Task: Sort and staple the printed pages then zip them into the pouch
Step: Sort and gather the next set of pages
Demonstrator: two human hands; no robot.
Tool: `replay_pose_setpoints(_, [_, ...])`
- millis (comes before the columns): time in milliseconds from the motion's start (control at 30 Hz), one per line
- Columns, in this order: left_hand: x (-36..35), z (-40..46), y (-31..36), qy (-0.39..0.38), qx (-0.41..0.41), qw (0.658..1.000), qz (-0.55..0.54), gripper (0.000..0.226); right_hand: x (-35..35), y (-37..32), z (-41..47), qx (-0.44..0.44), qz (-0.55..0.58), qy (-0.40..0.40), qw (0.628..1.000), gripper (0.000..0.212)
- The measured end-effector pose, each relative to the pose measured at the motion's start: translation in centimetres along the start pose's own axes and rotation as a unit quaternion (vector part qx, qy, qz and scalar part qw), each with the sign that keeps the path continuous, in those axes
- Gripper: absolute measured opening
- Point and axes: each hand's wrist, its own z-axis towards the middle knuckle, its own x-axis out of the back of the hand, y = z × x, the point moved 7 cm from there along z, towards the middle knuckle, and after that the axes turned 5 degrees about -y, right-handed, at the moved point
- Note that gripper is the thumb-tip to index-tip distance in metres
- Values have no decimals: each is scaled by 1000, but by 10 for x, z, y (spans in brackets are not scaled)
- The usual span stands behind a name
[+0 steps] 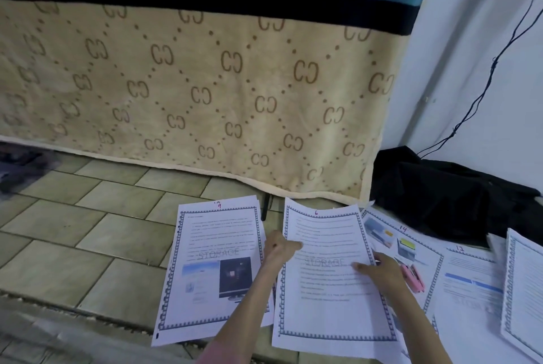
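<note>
The page marked 6 [326,263] is thin, light paper that bends easily and may slide on the smooth tiled floor [88,216], so I think it is best taken by its side edges, not the middle. It lies on top of a pile, between the page marked 9 [214,263] on the left and the page marked 14 [411,249] on the right. The left hand [279,249] pinches its left edge with thumb on top. The right hand [379,269] rests on its right edge, fingers [360,266] bent, pressing or gripping; which one I cannot tell. Both forearms reach forward and low. A pink stapler [414,277] lies near.
</note>
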Motion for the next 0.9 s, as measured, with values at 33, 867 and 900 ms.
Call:
replay_pose_setpoints(33, [-1, -3, 3, -14, -18, 1000, -18, 37, 0, -2, -3, 7, 13, -3, 1000, 26])
replay_pose_setpoints(867, [10, -48, 61, 63, -228, 954, -184, 8, 9, -88, -46, 220, 124, 93, 963, 16])
replay_pose_setpoints(900, [11, -46, 57, 64, -225, 956, -179, 10, 7, -86, -45, 221, 121, 89, 964, 18])
